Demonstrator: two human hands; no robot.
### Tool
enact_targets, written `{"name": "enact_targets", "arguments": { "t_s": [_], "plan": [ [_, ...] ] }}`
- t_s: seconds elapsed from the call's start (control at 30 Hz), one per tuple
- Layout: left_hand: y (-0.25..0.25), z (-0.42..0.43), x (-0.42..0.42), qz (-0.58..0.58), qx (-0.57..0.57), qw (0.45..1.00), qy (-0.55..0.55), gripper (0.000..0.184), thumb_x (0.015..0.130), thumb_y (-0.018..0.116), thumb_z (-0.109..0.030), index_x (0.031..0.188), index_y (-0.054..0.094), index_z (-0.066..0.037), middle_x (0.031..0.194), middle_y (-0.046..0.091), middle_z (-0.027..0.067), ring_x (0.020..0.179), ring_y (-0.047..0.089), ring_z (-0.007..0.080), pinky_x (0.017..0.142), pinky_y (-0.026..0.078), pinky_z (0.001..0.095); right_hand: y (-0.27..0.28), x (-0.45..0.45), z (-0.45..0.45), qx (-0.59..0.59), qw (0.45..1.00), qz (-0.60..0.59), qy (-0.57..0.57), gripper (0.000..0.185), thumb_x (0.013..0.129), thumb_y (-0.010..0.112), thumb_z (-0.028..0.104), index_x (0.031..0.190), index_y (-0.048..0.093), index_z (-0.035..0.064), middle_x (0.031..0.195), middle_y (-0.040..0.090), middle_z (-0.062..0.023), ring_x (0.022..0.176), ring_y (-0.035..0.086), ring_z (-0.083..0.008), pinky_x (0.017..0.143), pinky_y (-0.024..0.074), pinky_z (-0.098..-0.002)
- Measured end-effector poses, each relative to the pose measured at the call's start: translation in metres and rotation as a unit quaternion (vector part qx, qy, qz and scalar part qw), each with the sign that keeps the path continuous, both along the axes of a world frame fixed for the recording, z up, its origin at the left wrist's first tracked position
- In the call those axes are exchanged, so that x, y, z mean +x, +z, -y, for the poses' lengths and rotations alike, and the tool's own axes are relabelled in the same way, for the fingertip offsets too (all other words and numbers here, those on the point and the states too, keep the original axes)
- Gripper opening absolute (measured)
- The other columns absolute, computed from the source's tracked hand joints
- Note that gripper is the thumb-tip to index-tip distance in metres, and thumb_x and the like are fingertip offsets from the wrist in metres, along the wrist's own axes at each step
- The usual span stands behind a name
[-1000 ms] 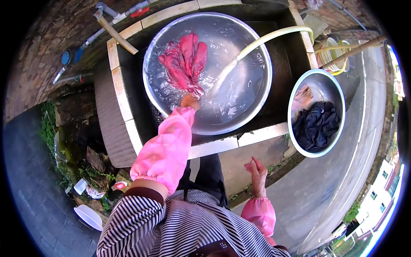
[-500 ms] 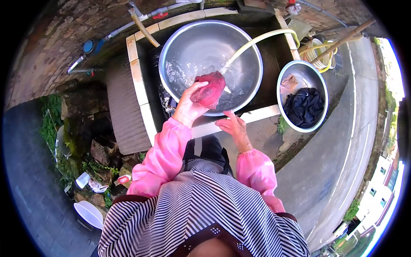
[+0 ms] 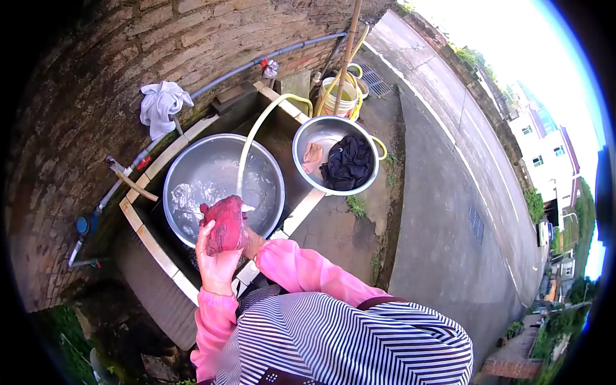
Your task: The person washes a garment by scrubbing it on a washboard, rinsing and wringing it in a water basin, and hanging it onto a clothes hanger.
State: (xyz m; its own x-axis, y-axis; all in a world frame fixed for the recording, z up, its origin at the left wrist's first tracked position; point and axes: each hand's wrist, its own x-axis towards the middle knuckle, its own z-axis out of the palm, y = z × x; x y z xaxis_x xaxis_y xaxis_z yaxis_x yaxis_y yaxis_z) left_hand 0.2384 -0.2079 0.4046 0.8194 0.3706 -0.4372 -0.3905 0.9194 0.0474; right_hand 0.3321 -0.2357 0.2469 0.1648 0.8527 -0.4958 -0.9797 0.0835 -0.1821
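Observation:
A dark red cloth [image 3: 226, 226], bunched up and wet-looking, is held over the near rim of a large steel basin [image 3: 172, 215]. My left hand [image 3: 217, 264] grips it from below and the left, thumb up along its side. Against the cloth's right side is my right hand [image 3: 253, 242], its fingers hidden behind the fabric. From the far side a pale yellow hose [image 3: 253, 131] arches down into the basin, its end close behind the cloth. Rippling water [image 3: 192, 199] shows in the basin.
The basin sits inside a tile-edged trough [image 3: 144, 224]. To its right stands a smaller steel basin [image 3: 301, 160] with a black garment [image 3: 350, 163] and a light pink cloth [image 3: 312, 157]. A white cloth [image 3: 163, 108] hangs by the brick wall [image 3: 128, 58]. Behind are buckets [image 3: 339, 96] and a pole [image 3: 346, 58].
My right hand, apart from the cloth before, has come up against it. The left hand still grips the cloth. My view has turned toward the right, showing more wall and road.

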Motion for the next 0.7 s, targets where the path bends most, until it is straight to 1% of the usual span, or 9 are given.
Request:
{"name": "enact_targets", "arguments": {
  "t_s": [0.03, 0.17, 0.2, 0.3, 0.43, 0.47, 0.53, 0.63, 0.7],
  "plan": [
    [0.004, 0.0, -0.002, 0.02, 0.011, 1.0, -0.006, 0.048, 0.088, 0.064, -0.025, 0.127, 0.052, 0.0, 0.117, 0.061, 0.0176, 0.106, 0.057, 0.0327, 0.088, 0.048, 0.0441, 0.007, 0.006, -0.004, 0.034, 0.999, -0.012, -0.005, 0.075, 0.09, 0.039, 0.072, 0.121, 0.058, 0.0071, 0.11, 0.067, -0.0123, 0.1, 0.065, -0.0215, 0.086, 0.0534, -0.0402],
    [0.023, 0.0, -0.019, 0.015, 0.035, 0.999, -0.037, 0.049, 0.088, 0.062, -0.027, 0.127, 0.051, 0.001, 0.113, 0.062, 0.0163, 0.1, 0.058, 0.0315, 0.084, 0.048, 0.0436, 0.048, 0.035, -0.021, 0.29, 0.947, -0.135, 0.008, 0.048, 0.092, 0.061, 0.044, 0.119, 0.057, 0.0043, 0.117, 0.063, -0.0172, 0.105, 0.063, -0.027, 0.093, 0.0526, -0.0408],
    [0.021, 0.0, -0.023, -0.006, 0.039, 0.998, -0.04, 0.049, 0.087, 0.063, -0.027, 0.127, 0.052, 0.001, 0.114, 0.062, 0.0161, 0.1, 0.058, 0.0316, 0.084, 0.048, 0.0436, 0.059, 0.04, -0.024, 0.278, 0.948, -0.156, 0.017, 0.047, 0.093, 0.061, 0.041, 0.122, 0.056, 0.0053, 0.115, 0.063, -0.0153, 0.103, 0.063, -0.0265, 0.091, 0.0528, -0.0397],
    [0.017, -0.003, -0.037, -0.079, 0.085, 0.991, -0.059, 0.049, 0.083, 0.066, -0.022, 0.127, 0.053, -0.002, 0.114, 0.064, 0.0129, 0.101, 0.061, 0.0293, 0.086, 0.049, 0.0424, 0.068, 0.053, -0.034, 0.175, 0.979, 0.1, -0.022, 0.062, 0.087, 0.06, 0.061, 0.119, 0.061, 0.0084, 0.108, 0.067, -0.0113, 0.095, 0.064, -0.0238, 0.088, 0.0519, -0.0393],
    [0.013, -0.003, -0.047, -0.143, 0.219, 0.961, -0.093, 0.051, 0.082, 0.069, -0.012, 0.129, 0.054, -0.002, 0.118, 0.064, 0.0114, 0.107, 0.063, 0.0245, 0.094, 0.049, 0.0366, 0.12, 0.062, -0.025, 0.043, 0.932, 0.351, 0.081, 0.044, 0.092, 0.062, 0.047, 0.116, 0.065, 0.0096, 0.103, 0.068, -0.0075, 0.094, 0.066, -0.0165, 0.08, 0.0528, -0.0306],
    [0.011, -0.003, -0.046, -0.15, 0.286, 0.94, -0.109, 0.051, 0.081, 0.07, -0.01, 0.129, 0.054, -0.002, 0.118, 0.065, 0.0115, 0.106, 0.063, 0.0239, 0.094, 0.049, 0.0362, 0.127, 0.06, -0.036, -0.006, 0.954, 0.288, 0.079, 0.036, 0.088, 0.069, 0.039, 0.107, 0.07, 0.0084, 0.091, 0.069, -0.0058, 0.083, 0.067, -0.0162, 0.072, 0.0537, -0.0313],
    [-0.01, -0.006, -0.044, -0.196, 0.422, 0.873, -0.142, 0.056, 0.076, 0.078, -0.014, 0.126, 0.055, 0.0, 0.112, 0.066, 0.0139, 0.101, 0.065, 0.0226, 0.092, 0.049, 0.0344, 0.097, 0.064, -0.053, -0.137, 0.862, 0.47, 0.135, 0.036, 0.082, 0.073, 0.036, 0.099, 0.071, 0.0041, 0.086, 0.07, -0.0086, 0.079, 0.068, -0.0198, 0.07, 0.0542, -0.0337],
    [-0.047, -0.017, -0.044, -0.317, 0.711, 0.605, -0.166, 0.067, 0.07, 0.085, -0.024, 0.122, 0.054, 0.003, 0.107, 0.068, 0.0162, 0.096, 0.066, 0.0243, 0.088, 0.051, 0.0352, 0.073, 0.053, -0.054, -0.198, 0.607, 0.754, 0.153, 0.035, 0.076, 0.072, 0.032, 0.086, 0.069, -0.0011, 0.082, 0.068, -0.0202, 0.081, 0.068, -0.0329, 0.075, 0.054, -0.0405],
    [-0.05, -0.016, -0.043, -0.34, 0.711, 0.591, -0.173, 0.074, 0.066, 0.087, -0.031, 0.121, 0.053, 0.005, 0.104, 0.068, 0.0183, 0.094, 0.067, 0.0259, 0.085, 0.051, 0.036, 0.062, 0.038, -0.052, -0.238, 0.491, 0.828, 0.126, 0.035, 0.077, 0.071, 0.034, 0.088, 0.068, 0.0006, 0.084, 0.067, -0.0231, 0.084, 0.067, -0.0361, 0.079, 0.0526, -0.0426]
  ]
}}
